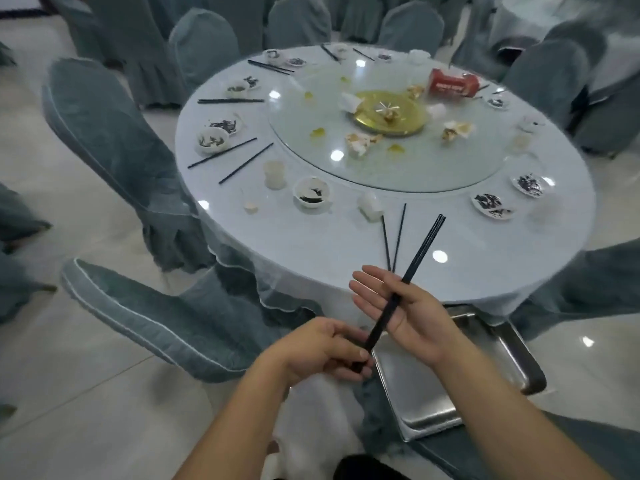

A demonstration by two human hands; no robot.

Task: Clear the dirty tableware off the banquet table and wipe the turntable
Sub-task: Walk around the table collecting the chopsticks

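Obs.: left hand pinches the butt end of a bundle of black chopsticks over the worktop's near edge, right hand lying slack-fingered beneath; judgement: square the tips, then lower the bundle flat into the steel tray.

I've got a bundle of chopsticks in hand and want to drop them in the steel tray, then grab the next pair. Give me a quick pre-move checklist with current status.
1. Bundle held: left hand grips the lower end of the black chopsticks; ok.
2. Right hand only supports them with an open palm, no grip; ok if the left holds.
3. Steel tray bare and right below the hands; ok.
4. Tips aligned: upper ends look fanned slightly; not ok.
5. Next pair of chopsticks lies loose on the table near the edge; ok.
6. Exact count in the bundle: cannot tell.
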